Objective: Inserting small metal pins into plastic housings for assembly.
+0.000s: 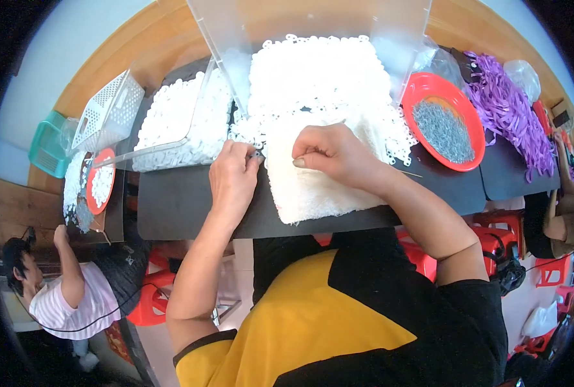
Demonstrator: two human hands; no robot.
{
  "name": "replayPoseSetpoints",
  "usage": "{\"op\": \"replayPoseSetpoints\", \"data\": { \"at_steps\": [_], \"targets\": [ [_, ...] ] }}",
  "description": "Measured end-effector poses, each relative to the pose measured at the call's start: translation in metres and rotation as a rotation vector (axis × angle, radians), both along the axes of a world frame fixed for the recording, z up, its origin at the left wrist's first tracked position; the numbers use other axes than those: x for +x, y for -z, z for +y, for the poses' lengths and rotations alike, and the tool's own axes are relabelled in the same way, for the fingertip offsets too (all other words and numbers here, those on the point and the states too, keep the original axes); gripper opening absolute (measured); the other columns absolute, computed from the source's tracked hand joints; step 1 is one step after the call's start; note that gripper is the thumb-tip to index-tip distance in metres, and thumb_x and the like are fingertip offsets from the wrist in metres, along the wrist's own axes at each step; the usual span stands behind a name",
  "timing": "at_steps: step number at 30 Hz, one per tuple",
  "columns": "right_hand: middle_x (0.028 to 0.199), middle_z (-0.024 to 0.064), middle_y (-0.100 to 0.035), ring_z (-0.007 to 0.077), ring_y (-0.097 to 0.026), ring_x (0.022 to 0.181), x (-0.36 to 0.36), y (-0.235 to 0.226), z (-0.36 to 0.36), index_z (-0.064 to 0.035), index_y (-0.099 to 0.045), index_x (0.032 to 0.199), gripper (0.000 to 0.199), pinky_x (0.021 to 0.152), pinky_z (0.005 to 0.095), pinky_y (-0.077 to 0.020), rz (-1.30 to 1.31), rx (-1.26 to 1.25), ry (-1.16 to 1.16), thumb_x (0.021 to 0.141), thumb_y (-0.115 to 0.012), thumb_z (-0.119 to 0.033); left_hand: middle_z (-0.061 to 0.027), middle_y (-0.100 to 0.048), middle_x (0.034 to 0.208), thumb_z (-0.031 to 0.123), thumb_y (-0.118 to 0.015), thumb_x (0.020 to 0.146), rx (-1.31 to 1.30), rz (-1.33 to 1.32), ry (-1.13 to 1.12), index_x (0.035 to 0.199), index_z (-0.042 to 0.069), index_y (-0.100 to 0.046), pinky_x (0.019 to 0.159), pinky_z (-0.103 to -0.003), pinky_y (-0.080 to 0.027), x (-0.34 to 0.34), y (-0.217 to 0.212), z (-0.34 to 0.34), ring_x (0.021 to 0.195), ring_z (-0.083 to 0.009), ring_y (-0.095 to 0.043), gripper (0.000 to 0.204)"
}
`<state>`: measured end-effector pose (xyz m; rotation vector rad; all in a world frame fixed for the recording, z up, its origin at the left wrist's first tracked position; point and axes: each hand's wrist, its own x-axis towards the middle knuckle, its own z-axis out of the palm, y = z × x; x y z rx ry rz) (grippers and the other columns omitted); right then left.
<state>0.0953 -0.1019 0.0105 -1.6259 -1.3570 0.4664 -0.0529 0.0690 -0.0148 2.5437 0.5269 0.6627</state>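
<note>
My left hand (pixel 234 173) is closed in a pinch at the left edge of a white cloth (pixel 309 197). A small dark or metallic piece shows at its fingertips, too small to name. Over the cloth, my right hand (pixel 332 151) is closed, thumb against curled fingers; whatever it may hold cannot be made out. Beyond both hands lies a large heap of small white plastic pieces with holes (pixel 316 74), some scattered around the cloth. To the right, a red bowl (pixel 460 162) contains many small silvery metal pieces (pixel 443 132).
Clear plastic bins (pixel 190 143) stand behind and left, one filled with white pieces. Purple ribbons (pixel 509 116) pile at the far right. A thin stick (pixel 408 173) lies beside my right forearm. At left, another person (pixel 67 284) sits near a white basket (pixel 109 109); someone else's arm appears far right.
</note>
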Motion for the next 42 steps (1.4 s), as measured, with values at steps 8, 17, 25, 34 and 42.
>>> {"op": "replayPoseSetpoints", "data": {
  "at_steps": [8,17,25,34,42],
  "targets": [
    [0.074,0.0108,-0.063,0.0181,-0.060,0.067,-0.001,-0.001,0.002,0.0003,-0.063,0.088,0.010,0.063,0.0298,-0.0460,-0.079,0.049,-0.002,0.079,-0.063,-0.006,-0.0137,-0.060,0.080,0.004,-0.070,0.079,0.106,-0.014,-0.006,0.086,0.000,-0.060,0.063,-0.036,-0.048,-0.004,0.003,0.003,0.070,-0.0278,-0.063,0.013],
    [0.070,0.0142,-0.064,0.0303,-0.062,0.066,-0.005,-0.001,0.000,-0.0045,-0.064,0.079,0.012,0.060,0.0385,-0.0468,-0.023,0.086,0.025,0.076,-0.064,-0.017,-0.0129,-0.058,0.084,0.006,-0.069,0.078,0.042,-0.002,-0.032,0.082,0.003,-0.058,0.064,-0.041,-0.046,-0.009,-0.002,-0.008,0.069,-0.0308,-0.060,0.013],
    [0.071,0.0090,-0.062,0.0142,-0.059,0.066,-0.004,-0.004,-0.001,0.0008,-0.062,0.088,0.010,0.061,0.0282,-0.0448,-0.054,0.042,0.003,0.081,-0.065,-0.007,-0.0104,-0.056,0.075,0.001,-0.068,0.078,0.047,-0.123,0.065,0.082,0.002,-0.057,0.058,-0.036,-0.045,-0.018,0.005,-0.010,0.063,-0.0242,-0.058,0.012],
    [0.076,0.0030,-0.061,0.0081,-0.055,0.071,-0.005,-0.003,0.000,0.0013,-0.061,0.089,0.008,0.063,0.0244,-0.0438,0.219,0.120,0.059,0.085,-0.062,-0.005,0.0009,-0.060,0.076,-0.005,-0.063,0.086,-0.951,-0.296,0.155,0.096,0.000,-0.063,0.050,-0.018,-0.041,-0.007,-0.024,-0.048,0.064,-0.0036,-0.051,0.011],
    [0.065,0.0063,-0.059,0.0111,-0.054,0.062,-0.009,-0.006,-0.002,0.0012,-0.061,0.085,0.008,0.057,0.0276,-0.0430,0.382,0.230,0.054,0.081,-0.062,-0.006,-0.0053,-0.062,0.086,-0.005,-0.063,0.085,-1.020,-0.506,0.138,0.107,-0.002,-0.057,0.047,-0.019,-0.040,0.011,-0.033,-0.066,0.063,-0.0061,-0.053,0.023]
  ]
}}
